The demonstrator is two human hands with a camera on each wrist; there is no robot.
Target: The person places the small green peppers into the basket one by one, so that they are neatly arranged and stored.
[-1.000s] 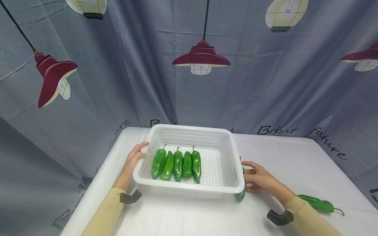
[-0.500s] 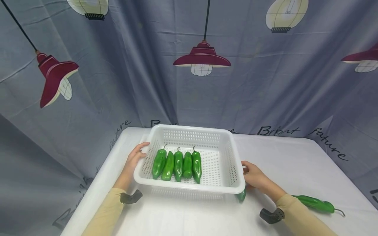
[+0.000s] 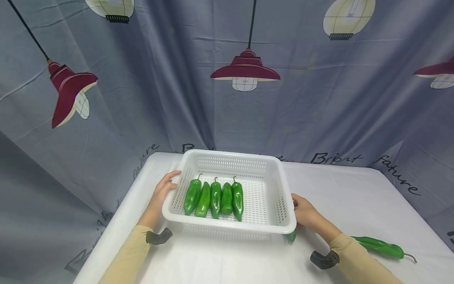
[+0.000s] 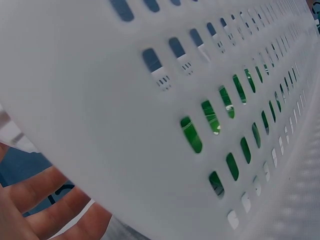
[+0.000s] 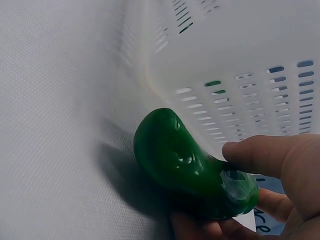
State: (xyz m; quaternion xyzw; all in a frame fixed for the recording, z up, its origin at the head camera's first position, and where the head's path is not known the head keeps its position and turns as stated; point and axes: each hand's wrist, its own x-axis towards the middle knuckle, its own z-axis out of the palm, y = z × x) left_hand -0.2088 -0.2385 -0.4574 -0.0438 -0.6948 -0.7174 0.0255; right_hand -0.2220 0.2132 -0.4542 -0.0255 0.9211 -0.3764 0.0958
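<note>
A white plastic basket (image 3: 227,225) with slotted walls stands on the white table, a row of several green chili peppers (image 3: 215,199) lying in its left half. My left hand (image 3: 161,193) rests against the basket's left side, fingers extended along the outer wall. In the left wrist view those fingers (image 4: 47,207) show past the basket's edge. Beside the outer right wall, my right hand (image 3: 307,212) grips another green chili pepper (image 5: 185,167). Its thumb lies on top of the pepper and other fingers are underneath. In the head view the basket rim covers most of this pepper.
One more green chili pepper (image 3: 381,246) lies on the white tablecloth (image 3: 354,197) at the right, partly behind the right sleeve (image 3: 358,260). A grey-blue curtain (image 3: 177,79) printed with lamps hangs behind the table.
My right hand has moved left and closed round the pepper beside the basket. The left hand stays at the basket's left side. The head view has shifted slightly.
</note>
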